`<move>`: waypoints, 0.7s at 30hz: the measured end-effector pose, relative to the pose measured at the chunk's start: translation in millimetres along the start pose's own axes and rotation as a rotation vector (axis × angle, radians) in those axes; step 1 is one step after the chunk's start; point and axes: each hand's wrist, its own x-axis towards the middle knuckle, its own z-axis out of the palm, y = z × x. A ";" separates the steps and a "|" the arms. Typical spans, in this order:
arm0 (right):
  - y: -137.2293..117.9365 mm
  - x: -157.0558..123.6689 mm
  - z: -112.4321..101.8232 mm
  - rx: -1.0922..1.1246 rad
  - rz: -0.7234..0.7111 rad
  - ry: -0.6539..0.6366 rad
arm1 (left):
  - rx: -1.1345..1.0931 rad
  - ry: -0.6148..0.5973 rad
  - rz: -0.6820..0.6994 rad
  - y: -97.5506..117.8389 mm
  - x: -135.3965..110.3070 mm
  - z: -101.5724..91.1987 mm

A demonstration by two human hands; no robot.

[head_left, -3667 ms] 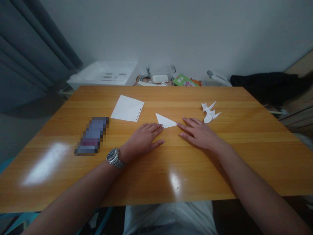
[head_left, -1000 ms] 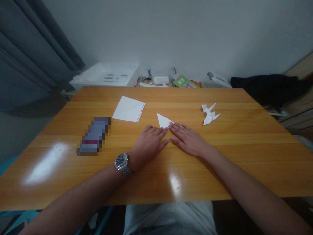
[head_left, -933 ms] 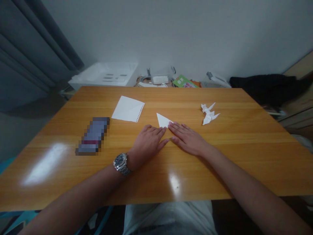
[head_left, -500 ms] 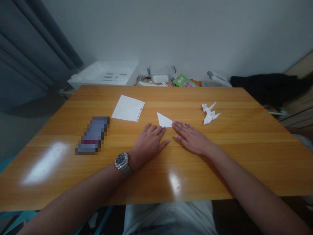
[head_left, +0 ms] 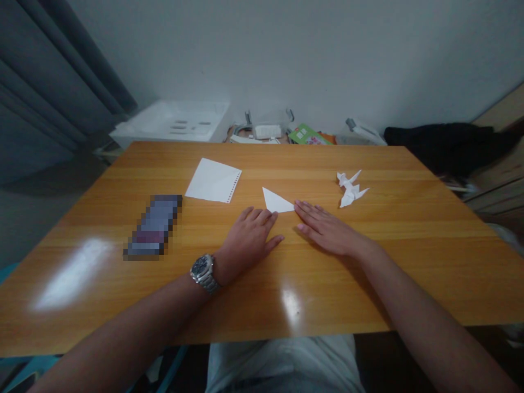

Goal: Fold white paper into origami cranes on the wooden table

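Note:
A white folded paper triangle [head_left: 277,202] lies flat on the wooden table [head_left: 327,295]. At its near left corner rest the fingertips of my left hand [head_left: 250,234], palm down, with the thumb apart from the fingers. My right hand [head_left: 325,226] lies flat at the paper's right tip, its fingers stretched out and covering that end. Neither hand grasps anything. To the right stands a white folded paper figure [head_left: 350,189], pointed at several ends. Left of the triangle is a white sheet [head_left: 215,181] with a perforated edge.
A blurred-out phone-like object [head_left: 153,226] lies left of my left hand. Behind the table are a white plastic tub [head_left: 176,123], a green booklet [head_left: 309,135] and dark cloth [head_left: 446,144].
My right hand has slid slightly to the right along the triangle, so more of the paper's right end shows. My left hand has stayed at its corner.

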 end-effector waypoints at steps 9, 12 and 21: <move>5.5 -0.7 -9.5 0.051 -0.040 -0.003 | -0.031 0.006 0.016 -2.7 -2.1 0.8; 6.9 -0.7 -7.4 0.043 -0.061 0.021 | -0.032 -0.006 0.013 -3.2 -2.3 0.5; 10.1 -0.9 -9.7 0.047 -0.129 0.061 | -0.023 0.024 -0.039 -5.5 -3.5 2.2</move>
